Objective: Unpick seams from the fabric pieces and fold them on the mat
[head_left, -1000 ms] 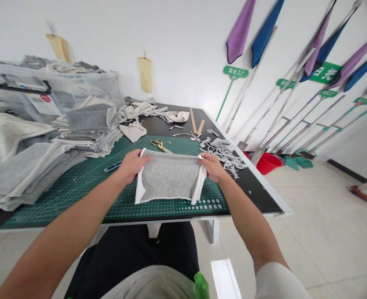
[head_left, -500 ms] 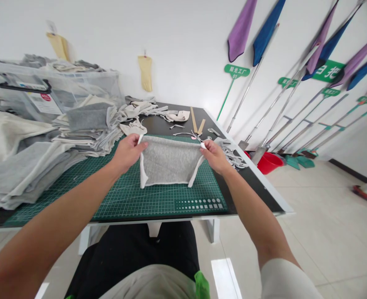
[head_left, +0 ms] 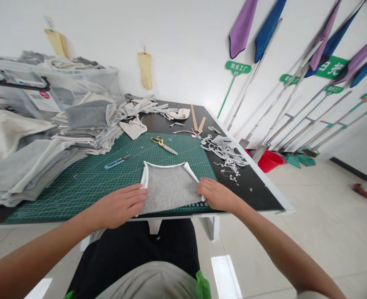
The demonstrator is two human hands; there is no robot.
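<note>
A grey cloth piece (head_left: pixel 170 187) with white rolled edges lies flat on the green cutting mat (head_left: pixel 86 178) at the table's near edge. My left hand (head_left: pixel 121 205) rests palm down on its near left corner, fingers spread. My right hand (head_left: pixel 214 194) presses on its near right corner, fingers curled at the white edge. Gold-handled scissors (head_left: pixel 163 144) lie on the mat beyond the cloth. A blue utility knife (head_left: pixel 116 162) lies further left on the mat.
Stacks of grey and cream cloth (head_left: pixel 30 153) fill the table's left side, with a clear plastic bin (head_left: pixel 46 89) behind. White trimmings (head_left: pixel 225 151) and wooden rulers (head_left: pixel 197 120) lie at the right. A red bucket (head_left: pixel 269 161) and mop poles stand by the wall.
Both hands have lowered the cloth from a raised, stretched hold and laid it flat at the near edge of the mat. The hands now press on its near corners.
</note>
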